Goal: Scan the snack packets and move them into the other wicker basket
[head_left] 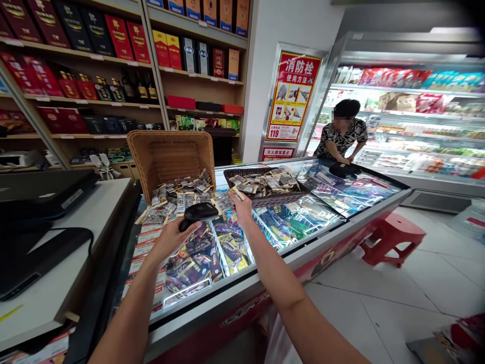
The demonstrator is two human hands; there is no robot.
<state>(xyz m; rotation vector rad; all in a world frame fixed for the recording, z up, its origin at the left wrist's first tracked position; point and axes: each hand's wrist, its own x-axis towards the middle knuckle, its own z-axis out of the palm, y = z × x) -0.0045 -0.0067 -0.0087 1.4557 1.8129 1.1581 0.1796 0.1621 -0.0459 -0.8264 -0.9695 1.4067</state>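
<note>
My left hand (175, 241) is wrapped round the handle of a black barcode scanner (200, 210), whose head points right. My right hand (241, 206) pinches a small packaged snack packet (238, 193) just right of the scanner. Similar packets (182, 194) spill from a tipped tan wicker basket (170, 151) onto the glass top of a chest freezer (299, 245). More of them fill a dark woven basket (273, 199) behind my right hand. Below the scanner, wrapped frozen goods (195, 260) show through the glass.
At the freezer's far end a person (343, 131) leans over a black object (341, 169). A red plastic stool (397, 235) stands on the tiled floor at right. On the left is a counter (76, 253) with black equipment. Shelves of boxed bottles (121, 38) line the back.
</note>
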